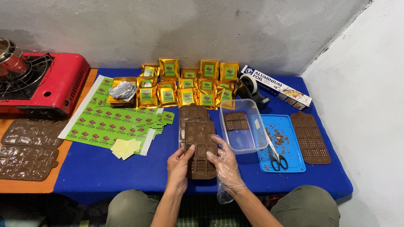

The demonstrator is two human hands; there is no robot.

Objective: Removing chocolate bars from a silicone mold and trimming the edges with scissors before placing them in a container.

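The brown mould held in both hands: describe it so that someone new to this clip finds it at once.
Start at the blue table cover and go to its near edge, at the middle. There a brown flexible chocolate mould with rectangular cells is gripped by the bare left hand and the plastic-gloved right hand. Unlike the stacked brown moulds behind it, it is lifted and held.
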